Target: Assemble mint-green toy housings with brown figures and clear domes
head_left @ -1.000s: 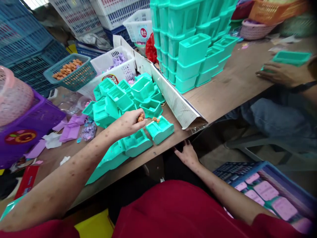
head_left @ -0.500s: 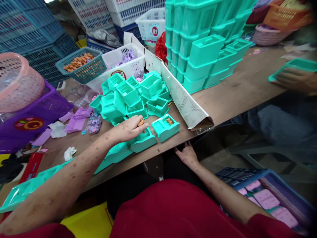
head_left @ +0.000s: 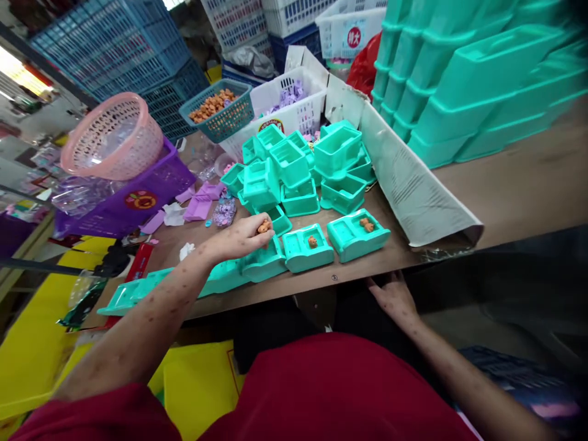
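My left hand [head_left: 241, 237] holds small orange pieces [head_left: 264, 227] between its fingers, over a teal plastic tray [head_left: 264, 262] at the table's front edge. To its right lie two more teal trays, one [head_left: 307, 248] and another [head_left: 358, 234], each with an orange piece in it. A heap of teal boxes [head_left: 298, 165] lies just behind them. My right hand [head_left: 395, 297] rests flat below the table edge, fingers spread, holding nothing.
A teal basket of orange pieces [head_left: 215, 110] and a white basket of purple bits [head_left: 289, 104] stand at the back. A pink basket [head_left: 113, 138] sits on a purple crate [head_left: 133, 196] at left. A cardboard divider [head_left: 404, 177] separates tall stacks of teal boxes [head_left: 463, 79] at right.
A second tray now holds an orange piece. My left hand has shifted left to the following tray. The view has swung left, and the co-worker at right is out of sight.
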Demonstrator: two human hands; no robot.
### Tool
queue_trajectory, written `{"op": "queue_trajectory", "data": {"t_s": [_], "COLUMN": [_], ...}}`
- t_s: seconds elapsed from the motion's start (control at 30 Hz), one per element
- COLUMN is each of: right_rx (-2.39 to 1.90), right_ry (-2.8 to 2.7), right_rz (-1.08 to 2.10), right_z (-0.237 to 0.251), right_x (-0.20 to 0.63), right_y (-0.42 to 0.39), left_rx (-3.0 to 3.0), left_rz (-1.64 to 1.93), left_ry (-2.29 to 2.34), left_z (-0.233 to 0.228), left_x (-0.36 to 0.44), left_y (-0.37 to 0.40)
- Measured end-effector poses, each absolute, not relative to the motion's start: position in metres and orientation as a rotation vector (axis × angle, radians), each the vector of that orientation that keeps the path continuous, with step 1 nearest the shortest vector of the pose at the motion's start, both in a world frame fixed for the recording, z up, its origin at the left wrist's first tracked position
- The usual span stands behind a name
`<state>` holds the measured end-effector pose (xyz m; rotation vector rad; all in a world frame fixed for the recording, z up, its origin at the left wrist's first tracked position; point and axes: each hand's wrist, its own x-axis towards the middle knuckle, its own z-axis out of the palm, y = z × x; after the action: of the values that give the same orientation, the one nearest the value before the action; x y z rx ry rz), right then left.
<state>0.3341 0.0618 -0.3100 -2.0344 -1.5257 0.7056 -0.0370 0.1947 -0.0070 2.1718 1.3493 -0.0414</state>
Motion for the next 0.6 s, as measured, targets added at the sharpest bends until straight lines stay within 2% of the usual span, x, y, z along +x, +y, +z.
{"op": "queue_trajectory", "data": {"t_s": [0.23,0.6], "right_rx": [-2.025,-2.035], "right_ry": [-1.580,-1.539], "right_rz": [0.686,0.728], "right_z": [-0.308,-0.315], "right_x": [0.335,0.343], "right_y": [0.060,0.061], "left_rx": [2.239,2.228], "left_rz": [-0.018,-0.414], "left_ry": [1.511,1.549], "left_z": [-0.005,-0.002], "left_x": [-0.063,-0.141], "left_y": [0.184,0.156]}}
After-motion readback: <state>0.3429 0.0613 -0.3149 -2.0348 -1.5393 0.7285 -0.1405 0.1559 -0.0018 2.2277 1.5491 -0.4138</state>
